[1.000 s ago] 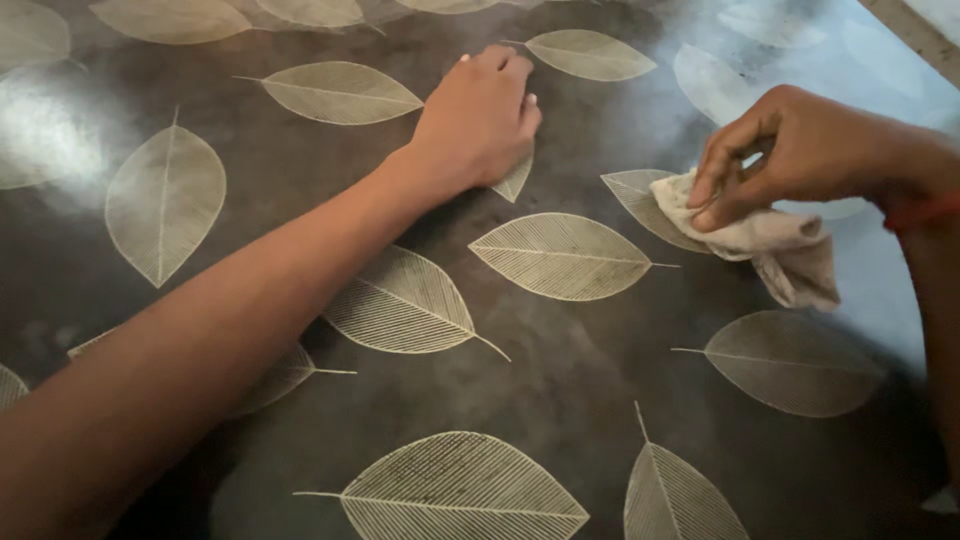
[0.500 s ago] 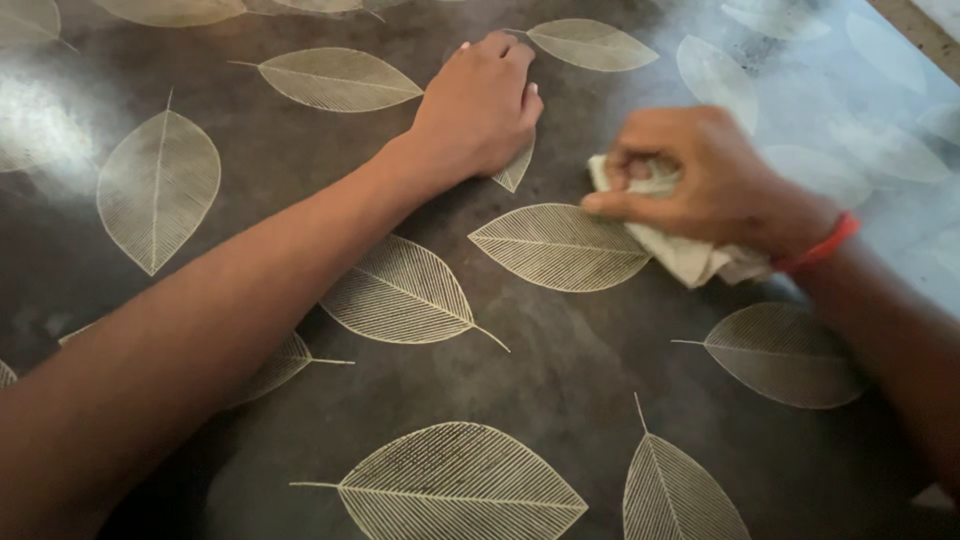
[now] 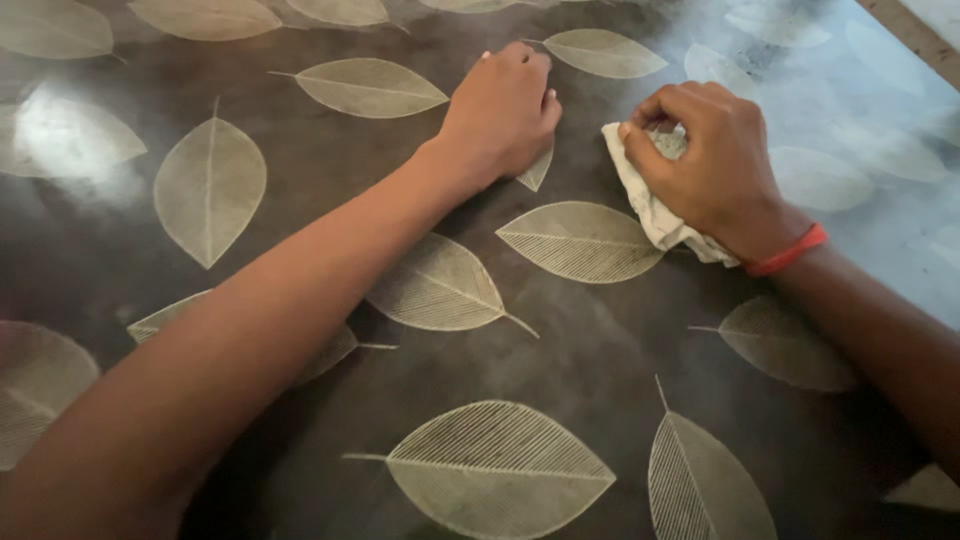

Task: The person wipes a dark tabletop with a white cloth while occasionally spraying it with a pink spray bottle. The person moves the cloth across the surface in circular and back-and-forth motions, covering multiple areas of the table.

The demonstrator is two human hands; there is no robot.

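Fingers curled tight, bunching a pale cloth (image 3: 650, 205) under the right hand (image 3: 712, 165) (red band (image 3: 790, 251) at the wrist). Pressed flat nearby, fingers together: left hand (image 3: 502, 112), on a dark leaf-patterned tabletop (image 3: 560, 360).

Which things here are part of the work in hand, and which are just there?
In use: right hand clutching the crumpled pale cloth; left hand pressed on the dark leaf-patterned table cover.
Merely there: red wristband; pale strip at the corner.
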